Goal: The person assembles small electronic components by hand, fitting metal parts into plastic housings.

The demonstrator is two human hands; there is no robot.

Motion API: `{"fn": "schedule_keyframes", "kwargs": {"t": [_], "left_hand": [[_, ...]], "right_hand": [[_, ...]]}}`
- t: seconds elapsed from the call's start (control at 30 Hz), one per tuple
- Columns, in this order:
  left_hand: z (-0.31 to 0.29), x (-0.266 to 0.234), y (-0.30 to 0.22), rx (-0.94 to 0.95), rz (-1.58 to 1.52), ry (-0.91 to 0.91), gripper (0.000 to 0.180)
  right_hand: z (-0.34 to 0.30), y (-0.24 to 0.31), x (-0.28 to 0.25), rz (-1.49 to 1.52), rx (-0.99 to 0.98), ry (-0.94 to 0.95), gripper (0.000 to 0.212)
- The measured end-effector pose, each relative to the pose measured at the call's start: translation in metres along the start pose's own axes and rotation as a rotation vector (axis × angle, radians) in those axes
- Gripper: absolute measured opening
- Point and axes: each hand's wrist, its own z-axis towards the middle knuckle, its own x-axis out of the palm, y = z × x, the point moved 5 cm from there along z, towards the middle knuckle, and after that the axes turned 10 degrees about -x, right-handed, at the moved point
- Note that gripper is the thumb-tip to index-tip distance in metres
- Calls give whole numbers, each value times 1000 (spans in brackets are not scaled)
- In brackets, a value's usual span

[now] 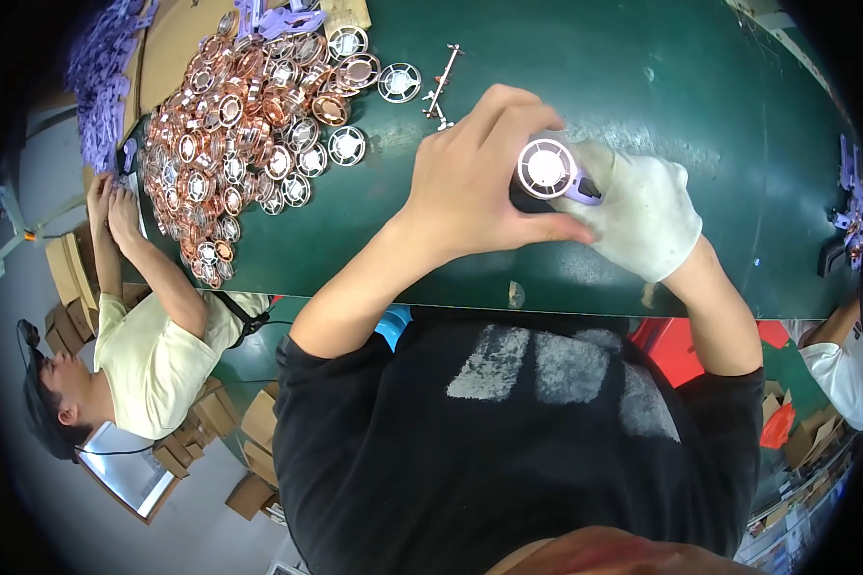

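A round, silvery spoked grille (546, 170) sits against a purple plastic housing (585, 191), in front of me over the table. My left hand (479, 177), bare, curls round the grille's left side, with thumb and fingers bent about it. From the right, my right hand (642, 209) in a white glove grips the purple housing; its fingertips are partly hidden behind the piece. To the left of my hands is a large heap of copper and silver spoked rings (249, 125). One silver ring (399, 83) lies apart from the heap's right edge.
A thin copper-coloured strip (441, 88) lies on the green table (566, 57) beyond my left hand. Purple parts (105, 86) are piled at the far left, near a co-worker (153, 369). More purple pieces (851, 196) lie at the right edge, near another person's arm (834, 359).
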Motion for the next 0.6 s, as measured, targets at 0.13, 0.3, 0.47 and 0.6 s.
{"fn": "schedule_keyframes", "kwargs": {"t": [0.13, 0.3, 0.47, 0.6], "left_hand": [[-6, 0, 9, 6, -91, 88, 62], [0, 0, 13, -33, -282, 192, 63], [1, 0, 12, -72, -285, 260, 61], [-4, 4, 7, 125, -133, 208, 66]], "right_hand": [[2, 0, -4, -13, 1, -40, 30], [3, 2, -6, -33, -10, -93, 26], [6, -9, -6, 419, 107, 97, 31], [7, -7, 8, 888, 368, 428, 37]]}}
